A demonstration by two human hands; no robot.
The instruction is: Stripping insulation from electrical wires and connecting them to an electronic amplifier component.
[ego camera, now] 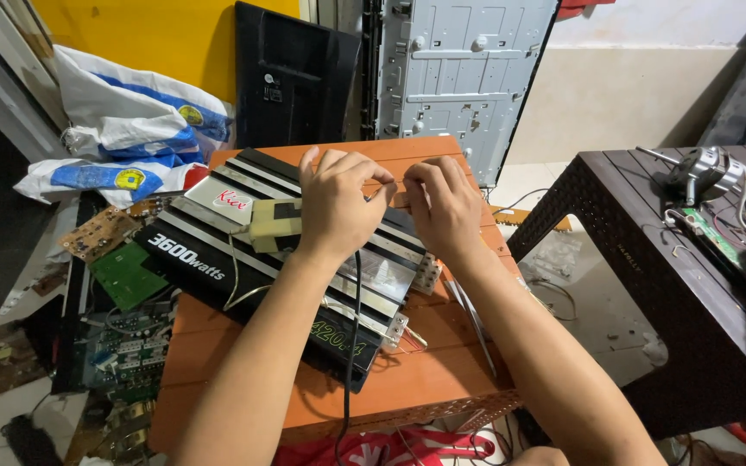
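Whatever the left hand and right hand pinch is too small to make out, and both hands cover part of the amplifier. The dark table and its motor run off the right edge.

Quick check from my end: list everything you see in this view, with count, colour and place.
amplifier: one, black and silver, lying on the orange table
orange table: one, centre
cable: one, black, running from the hands toward the camera
circuit boards: several, green and tan, floor at left
bags: two or more, white and blue, back left
metal panel: one, grey, leaning at the back
dark table: one, right
fan motor: one, grey, on the dark table
left hand: pinching something small over the amplifier
right hand: likewise
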